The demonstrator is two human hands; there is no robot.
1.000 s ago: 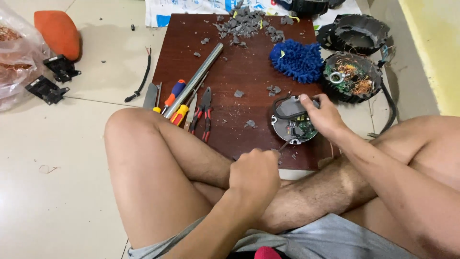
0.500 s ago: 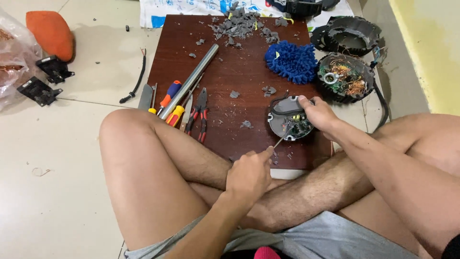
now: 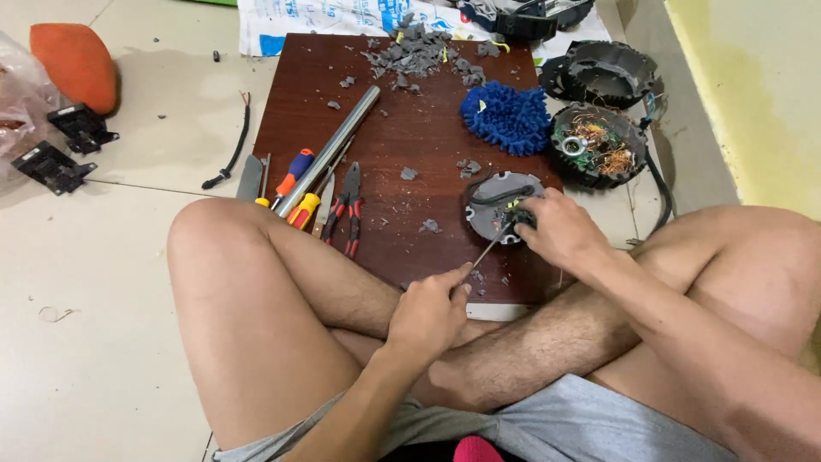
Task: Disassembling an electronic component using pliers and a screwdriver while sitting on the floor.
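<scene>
head view, looking down, close

Soft, even light, faint shadows, sharp focus throughout, mild wide-angle stretch at the edges.

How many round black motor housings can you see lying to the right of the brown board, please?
2: an empty ring-shaped housing near the top right corner of the brown board, and one showing copper windings just below it, beside the blue mop pad. Others may lie out of view.
</scene>
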